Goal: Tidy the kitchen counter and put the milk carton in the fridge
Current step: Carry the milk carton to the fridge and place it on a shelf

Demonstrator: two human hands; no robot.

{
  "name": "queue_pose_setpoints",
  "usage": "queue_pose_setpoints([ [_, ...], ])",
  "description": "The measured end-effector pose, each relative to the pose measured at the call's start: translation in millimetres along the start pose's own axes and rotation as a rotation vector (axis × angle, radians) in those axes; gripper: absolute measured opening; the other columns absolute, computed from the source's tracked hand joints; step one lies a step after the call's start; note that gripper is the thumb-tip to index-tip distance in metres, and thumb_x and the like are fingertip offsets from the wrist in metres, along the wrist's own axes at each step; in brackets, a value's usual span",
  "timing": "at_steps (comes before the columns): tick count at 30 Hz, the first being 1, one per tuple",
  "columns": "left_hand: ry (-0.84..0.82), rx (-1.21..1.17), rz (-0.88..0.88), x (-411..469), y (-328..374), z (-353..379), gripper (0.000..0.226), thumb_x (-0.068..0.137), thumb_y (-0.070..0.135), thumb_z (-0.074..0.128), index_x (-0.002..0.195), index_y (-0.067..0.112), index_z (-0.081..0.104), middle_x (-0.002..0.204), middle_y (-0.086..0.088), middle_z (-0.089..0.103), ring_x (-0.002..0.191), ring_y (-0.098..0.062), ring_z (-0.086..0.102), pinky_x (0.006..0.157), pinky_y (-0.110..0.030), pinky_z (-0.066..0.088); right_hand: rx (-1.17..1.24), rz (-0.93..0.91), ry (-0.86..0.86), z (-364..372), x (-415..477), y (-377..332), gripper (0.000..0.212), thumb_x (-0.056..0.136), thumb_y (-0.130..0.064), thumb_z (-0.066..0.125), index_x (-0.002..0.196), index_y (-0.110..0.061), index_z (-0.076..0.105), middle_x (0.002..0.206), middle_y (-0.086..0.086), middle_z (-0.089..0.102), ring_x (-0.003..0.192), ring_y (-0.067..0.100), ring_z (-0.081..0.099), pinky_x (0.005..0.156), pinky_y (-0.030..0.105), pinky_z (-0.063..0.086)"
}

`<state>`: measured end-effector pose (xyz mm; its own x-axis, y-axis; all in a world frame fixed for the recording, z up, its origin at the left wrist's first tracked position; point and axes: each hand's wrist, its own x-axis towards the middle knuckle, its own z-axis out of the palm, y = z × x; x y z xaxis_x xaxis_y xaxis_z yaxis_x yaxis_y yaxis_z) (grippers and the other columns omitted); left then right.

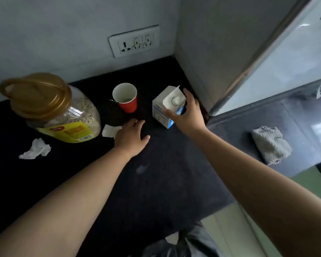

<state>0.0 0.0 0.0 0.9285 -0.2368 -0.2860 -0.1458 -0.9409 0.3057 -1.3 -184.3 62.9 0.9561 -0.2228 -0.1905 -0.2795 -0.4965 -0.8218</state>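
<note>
- Head cam looks down on a dark counter, with a red paper cup upright near the back wall.
- Milk carton stands just right of the cup, close to the corner wall.
- Right hand grips the carton's top, thumb on the near side and fingers wrapped over the far side.
- Left hand is palm down in front of the cup, fingers relaxed and a bit spread, holding nothing.
- Small paper scrap lies front-left of the cup at the left hand's edge; can't tell if they touch.
- Big oats jar sits left of the cup, with a crumpled tissue farther left.
- Grey cloth is well off to the cup's right.
</note>
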Motion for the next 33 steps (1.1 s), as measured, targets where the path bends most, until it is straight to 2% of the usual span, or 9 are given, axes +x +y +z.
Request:
queue_pose_setpoints([
  [5,0.004,0.1,0.005,1.4,-2.0,12.8,0.067,0.087,0.049,0.05,0.143,0.021,0.028,0.152,-0.009,0.024,0.137,-0.028,0.026,0.107,-0.043,0.031,0.067,-0.059,0.03,6.4,5.8,3.0,0.087,0.066,-0.044,0.076,0.139,-0.025,0.033,0.136,-0.001,0.044,0.123,0.011,0.043,0.094,0.019,0.034],
  [10,0.038,0.083,-0.008,0.4,-2.0,20.2,0.067,0.086,0.049,0.051,0.143,0.019,0.03,0.151,-0.012,0.026,0.137,-0.029,0.027,0.109,-0.044,0.028,0.127,-0.003,0.027,-2.2,5.2,16.3,0.083,0.059,-0.052,0.074,0.132,-0.034,0.039,0.126,-0.007,0.051,0.114,0.008,0.05,0.095,0.038,0.048],
  [13,0.083,0.064,-0.001,-3.5,-2.7,24.9,0.064,0.085,0.046,0.054,0.14,0.017,0.037,0.148,-0.014,0.033,0.135,-0.031,0.033,0.108,-0.046,0.031,0.158,-0.001,0.02,-12.1,-2.0,25.7,0.081,0.061,-0.049,0.075,0.132,-0.035,0.039,0.124,-0.008,0.048,0.115,0.006,0.047,0.097,0.034,0.046],
  [17,0.093,0.037,-0.05,-6.0,-0.6,25.3,0.062,0.083,0.042,0.059,0.137,0.017,0.041,0.147,-0.015,0.037,0.133,-0.033,0.036,0.105,-0.048,0.033,0.136,-0.015,-0.035,-16.6,-4.2,32.7,0.083,0.066,-0.035,0.08,0.134,-0.035,0.033,0.125,-0.013,0.04,0.114,-0.003,0.038,0.093,0.02,0.04],
  [22,0.086,0.029,-0.058,-3.2,3.3,24.6,0.061,0.082,0.041,0.062,0.136,0.017,0.044,0.144,-0.016,0.04,0.132,-0.033,0.039,0.103,-0.047,0.035,0.083,-0.06,-0.087,-17.8,6.2,33.9,0.081,0.062,-0.037,0.083,0.128,-0.036,0.036,0.122,-0.013,0.045,0.114,0.003,0.045,0.095,0.037,0.047],
  [25,0.082,0.032,-0.056,-3.9,2.5,25.7,0.061,0.082,0.044,0.058,0.135,0.019,0.043,0.143,-0.015,0.041,0.131,-0.032,0.04,0.101,-0.048,0.038,0.078,-0.055,-0.096,-23.1,2.5,39.4,0.081,0.061,-0.039,0.084,0.128,-0.038,0.037,0.122,-0.014,0.044,0.114,0.002,0.046,0.094,0.036,0.048],
  [29,0.072,0.058,-0.063,-6.5,2.4,25.1,0.063,0.081,0.053,0.037,0.133,0.018,0.046,0.14,-0.015,0.045,0.126,-0.033,0.046,0.096,-0.048,0.043,0.055,-0.083,-0.083,-26.4,-10.2,50.8,0.086,0.062,-0.039,0.082,0.132,-0.036,0.034,0.127,-0.014,0.042,0.121,0.008,0.043,0.098,0.039,0.045],
  [31,0.08,0.049,-0.053,-6.1,2.0,25.5,0.064,0.08,0.053,0.035,0.132,0.018,0.047,0.138,-0.015,0.047,0.124,-0.033,0.047,0.095,-0.048,0.044,0.069,-0.075,-0.088,-25.9,-13.5,51.7,0.094,0.061,-0.035,0.083,0.137,-0.036,0.027,0.129,-0.019,0.038,0.124,0.006,0.039,0.1,0.035,0.043],
  [33,0.084,0.046,-0.04,-5.3,1.9,25.3,0.063,0.08,0.053,0.036,0.132,0.018,0.048,0.138,-0.015,0.048,0.124,-0.033,0.048,0.094,-0.047,0.045,0.128,-0.038,-0.092,-25.7,-13.8,46.7,0.098,0.062,-0.036,0.084,0.137,-0.043,0.021,0.127,-0.026,0.038,0.123,0.0,0.041,0.098,0.028,0.044],
])
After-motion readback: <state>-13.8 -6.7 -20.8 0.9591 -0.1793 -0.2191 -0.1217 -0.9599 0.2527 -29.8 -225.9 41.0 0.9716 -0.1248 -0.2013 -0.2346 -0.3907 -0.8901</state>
